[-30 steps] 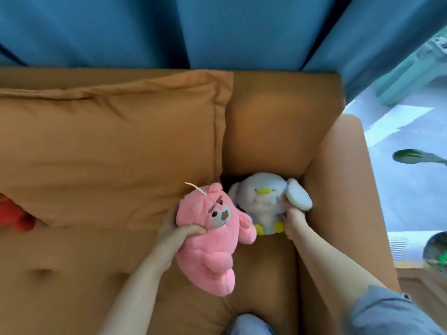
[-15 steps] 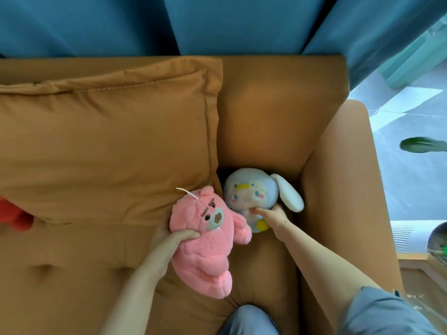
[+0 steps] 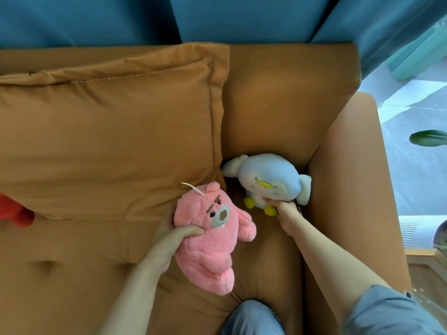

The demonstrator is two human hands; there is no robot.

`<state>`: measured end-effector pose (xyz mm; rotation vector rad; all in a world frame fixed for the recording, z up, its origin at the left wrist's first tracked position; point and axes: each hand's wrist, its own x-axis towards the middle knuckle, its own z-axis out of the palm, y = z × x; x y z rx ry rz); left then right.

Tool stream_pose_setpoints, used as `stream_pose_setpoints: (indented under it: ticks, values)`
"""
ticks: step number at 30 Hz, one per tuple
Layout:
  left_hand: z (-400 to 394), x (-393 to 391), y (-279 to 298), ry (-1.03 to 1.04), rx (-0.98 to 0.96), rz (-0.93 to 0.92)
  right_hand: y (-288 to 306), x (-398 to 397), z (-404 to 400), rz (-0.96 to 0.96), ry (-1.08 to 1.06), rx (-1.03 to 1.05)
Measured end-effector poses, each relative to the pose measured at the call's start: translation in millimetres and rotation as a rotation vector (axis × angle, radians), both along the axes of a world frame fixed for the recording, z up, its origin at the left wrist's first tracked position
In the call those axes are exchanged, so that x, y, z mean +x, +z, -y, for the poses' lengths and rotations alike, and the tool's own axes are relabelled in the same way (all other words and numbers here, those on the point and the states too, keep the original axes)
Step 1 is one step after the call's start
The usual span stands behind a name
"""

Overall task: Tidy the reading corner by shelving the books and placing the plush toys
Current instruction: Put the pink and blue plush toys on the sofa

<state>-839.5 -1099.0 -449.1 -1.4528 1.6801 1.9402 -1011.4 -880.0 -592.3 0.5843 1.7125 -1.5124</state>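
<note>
Teal curtains hang behind a tan sofa (image 3: pixel 72 262) w/ a big matching cushion (image 3: pixel 108 146) leaning on the backrest. Left hand (image 3: pixel 169 243) grips the pink plush bear (image 3: pixel 212 240) at its side, thumb curled over the front, rest of the fingers hidden behind it; bear lies on the seat just beside the cushion. Right hand (image 3: pixel 283 209) pinches the blue penguin plush (image 3: pixel 271 180) at its base, btwn the yellow feet, tucked in the corner by the armrest (image 3: pixel 350 189). Both look light, soft, squashy, so prob. safest held round the body, not by ears or tag. Something red (image 3: pixel 14 211) peeks out far left.
</note>
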Motion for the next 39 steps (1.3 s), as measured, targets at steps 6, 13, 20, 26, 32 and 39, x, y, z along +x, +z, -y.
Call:
stream_pose_setpoints:
  ticks: [6,13,20,26,32,39]
  values:
    - [5.1,4.4,14.9,-0.100,0.025,-0.042,40.3,29.0,0.0,0.021,-0.132,0.261]
    - [10.8,-1.7,48.5,-0.383,0.137,-0.115,169.0,78.1,-23.4,-0.196,0.264,-0.205]
    - [-28.2,-36.1,48.1,-0.435,0.337,-0.102,189.6,64.5,-49.2,-0.067,0.582,-0.317]
    - [-76.0,-53.2,29.1,-0.660,0.123,-0.192,173.0,86.4,-90.5,-0.153,0.438,-0.111]
    - [-124.1,-54.9,-15.6,-0.523,-0.133,-0.115,141.2,129.5,-97.6,-0.195,0.171,0.394]
    - [-114.7,-32.4,-35.7,-0.353,-0.060,0.033,101.0,140.0,-83.8,-0.095,-0.059,0.583]
